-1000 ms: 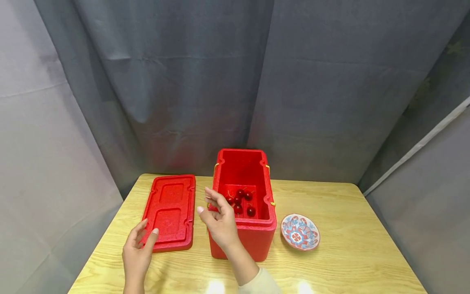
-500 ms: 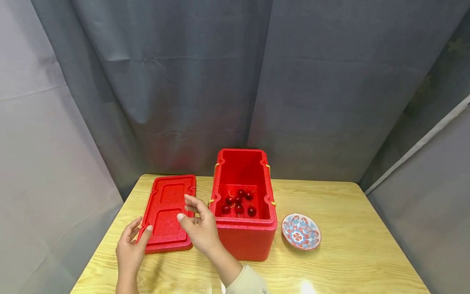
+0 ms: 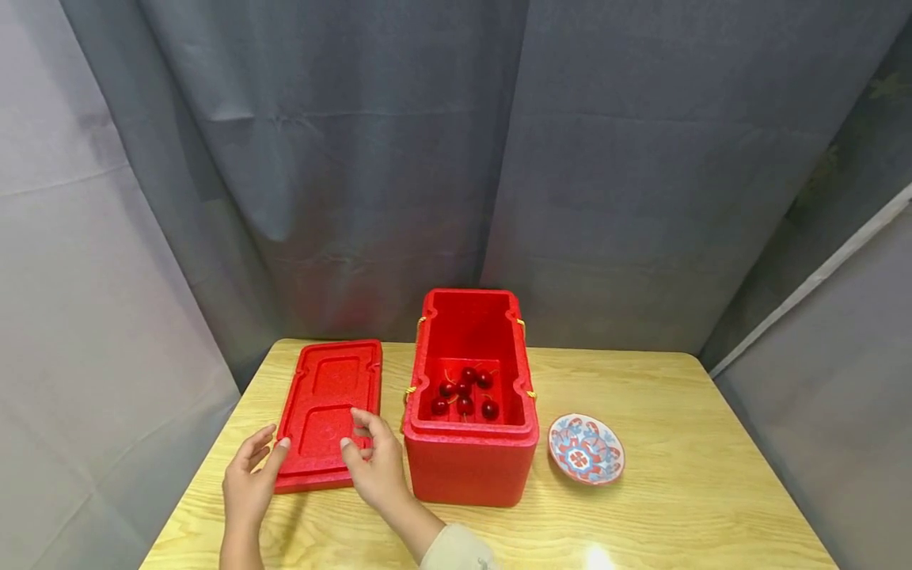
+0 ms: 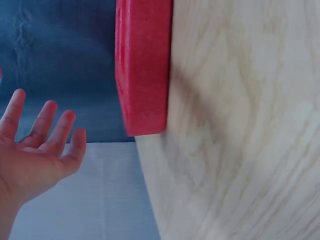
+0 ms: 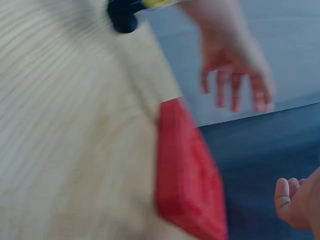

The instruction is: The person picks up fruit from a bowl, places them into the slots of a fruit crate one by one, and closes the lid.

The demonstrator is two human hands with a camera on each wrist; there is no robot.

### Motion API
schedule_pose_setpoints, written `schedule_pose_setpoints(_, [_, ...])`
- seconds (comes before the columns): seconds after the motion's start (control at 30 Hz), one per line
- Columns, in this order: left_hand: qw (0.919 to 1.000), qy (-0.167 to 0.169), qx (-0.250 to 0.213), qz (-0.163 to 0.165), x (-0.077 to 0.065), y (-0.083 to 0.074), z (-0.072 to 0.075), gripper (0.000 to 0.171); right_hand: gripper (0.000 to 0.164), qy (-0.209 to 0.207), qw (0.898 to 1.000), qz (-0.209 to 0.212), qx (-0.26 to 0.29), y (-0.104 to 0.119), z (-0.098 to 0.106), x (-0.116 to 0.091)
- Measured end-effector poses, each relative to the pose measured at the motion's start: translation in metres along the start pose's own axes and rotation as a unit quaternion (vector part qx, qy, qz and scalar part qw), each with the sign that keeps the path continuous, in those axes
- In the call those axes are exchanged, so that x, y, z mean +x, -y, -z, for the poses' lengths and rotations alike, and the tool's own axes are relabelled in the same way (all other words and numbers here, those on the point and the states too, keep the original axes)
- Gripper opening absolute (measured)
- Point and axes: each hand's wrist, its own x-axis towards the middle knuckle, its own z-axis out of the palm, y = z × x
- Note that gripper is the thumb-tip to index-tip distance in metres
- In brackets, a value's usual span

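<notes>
A red box lid (image 3: 328, 388) with two recessed panels lies on the table, left of the red open box (image 3: 466, 463). My left hand (image 3: 251, 479) is over the lid's near left corner, fingers loosely bent and thumb apart. Above its near right corner is my right hand (image 3: 380, 467), fingers slightly bent. Neither holds anything. In the left wrist view a gap shows between the left hand (image 4: 40, 155) and the lid (image 4: 145, 70). The right wrist view, blurred, shows the lid (image 5: 185, 175) apart from both hands.
Several dark red cherries (image 3: 465, 405) with stems lie inside the box, which has yellow cord at its sides. A patterned bowl (image 3: 586, 450) stands to its right on the wooden table (image 3: 684, 475). Grey curtains (image 3: 370, 158) hang behind and at both sides.
My right hand has moved left and down from in front of the box to the lid's near right corner. The left hand has shifted slightly left. Lid, box and bowl stay put.
</notes>
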Motion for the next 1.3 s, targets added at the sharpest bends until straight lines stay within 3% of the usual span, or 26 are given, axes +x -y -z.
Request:
schedule_pose_setpoints(0.23, [1.0, -0.001, 0.0, 0.006, 0.004, 0.017, -0.002, 0.044, 0.034, -0.046, 0.997, -0.047, -0.029, -0.047, -0.009, -0.012])
schedule_pose_setpoints(0.47, [0.9995, -0.006, -0.008, 0.03, 0.009, 0.035, -0.003, 0.046, 0.047, -0.012, 0.993, -0.07, -0.09, -0.074, -0.01, -0.017])
schedule_pose_setpoints(0.7, [0.9966, -0.012, -0.028, 0.076, 0.015, 0.05, -0.004, 0.048, 0.062, 0.004, 0.986, -0.14, -0.095, -0.084, -0.012, -0.008])
schedule_pose_setpoints(0.93, [0.9928, 0.015, -0.045, 0.11, 0.017, 0.059, -0.001, 0.058, 0.072, 0.017, 0.98, -0.178, -0.088, -0.091, -0.01, -0.01])
schedule_pose_setpoints(1.17, [0.992, 0.04, -0.015, 0.118, 0.022, 0.064, -0.004, 0.064, 0.079, 0.035, 0.98, -0.196, -0.012, -0.091, -0.012, -0.009])
schedule_pose_setpoints(1.3, [0.9912, 0.05, 0.019, 0.121, 0.024, 0.065, -0.008, 0.068, 0.082, 0.038, 0.977, -0.211, -0.009, -0.09, -0.017, -0.011])
